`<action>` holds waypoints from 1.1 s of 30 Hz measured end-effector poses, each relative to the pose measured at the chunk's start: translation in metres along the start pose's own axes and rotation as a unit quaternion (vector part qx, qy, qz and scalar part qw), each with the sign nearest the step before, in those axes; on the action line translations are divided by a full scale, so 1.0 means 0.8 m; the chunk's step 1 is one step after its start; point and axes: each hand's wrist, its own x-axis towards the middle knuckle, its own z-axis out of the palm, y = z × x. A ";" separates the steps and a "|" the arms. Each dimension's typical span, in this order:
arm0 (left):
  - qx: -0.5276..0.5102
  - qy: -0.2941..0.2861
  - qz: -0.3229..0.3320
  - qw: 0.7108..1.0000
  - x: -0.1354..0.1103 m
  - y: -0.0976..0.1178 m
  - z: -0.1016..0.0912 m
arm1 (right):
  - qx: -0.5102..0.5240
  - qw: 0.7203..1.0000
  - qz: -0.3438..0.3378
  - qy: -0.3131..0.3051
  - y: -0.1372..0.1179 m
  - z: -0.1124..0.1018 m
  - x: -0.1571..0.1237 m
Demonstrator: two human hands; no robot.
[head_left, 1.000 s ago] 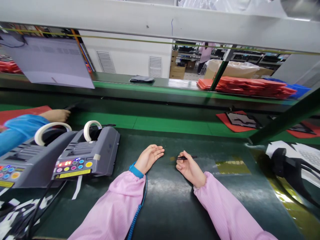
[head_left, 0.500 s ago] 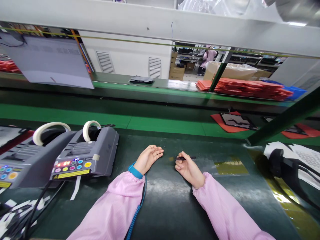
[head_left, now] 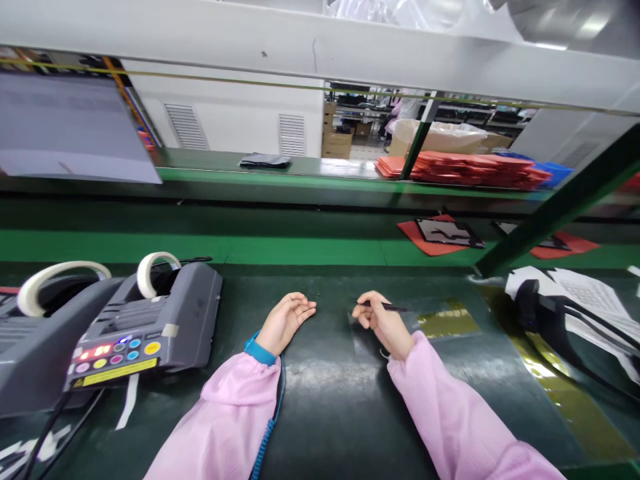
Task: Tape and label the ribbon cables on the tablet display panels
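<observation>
Above the dark green bench mat (head_left: 330,413), my left hand (head_left: 286,323) is open and holds nothing. Its fingers are stretched and slightly curved, pointing right, and a blue wrist strap (head_left: 261,349) with a coiled cord circles the wrist. My right hand (head_left: 384,321) is closed on a slim black tool (head_left: 397,308), held like a pen; its exact kind is hard to make out. Just right of that hand lies a yellow-brown translucent tape patch (head_left: 447,320) on the mat. A faint clear film (head_left: 363,343) shows beneath the right hand.
Two grey tape dispensers (head_left: 193,320) stand at left, with cables and white strips in front. Papers (head_left: 595,307) and a black strapped object (head_left: 537,310) lie at right. A slanted green post (head_left: 560,200) rises there. Flat panels on red sheets (head_left: 420,243) lie behind; stacked red sheets (head_left: 465,170) fill the shelf.
The view has turned slightly right, so the background slides left. My right hand has moved right, closer to the tape patch, still holding the black tool. My left hand keeps its pose.
</observation>
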 end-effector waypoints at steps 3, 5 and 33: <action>0.000 -0.004 -0.004 1.000 0.000 0.003 0.002 | -0.163 0.985 -0.059 0.020 -0.030 -0.050 0.009; -0.003 -0.004 -0.007 1.000 0.000 0.006 0.003 | -0.283 0.955 -0.080 0.042 -0.048 -0.090 0.020; -0.001 -0.029 -0.035 0.999 0.004 0.016 0.006 | -0.814 0.557 -0.016 0.166 -0.116 -0.283 0.225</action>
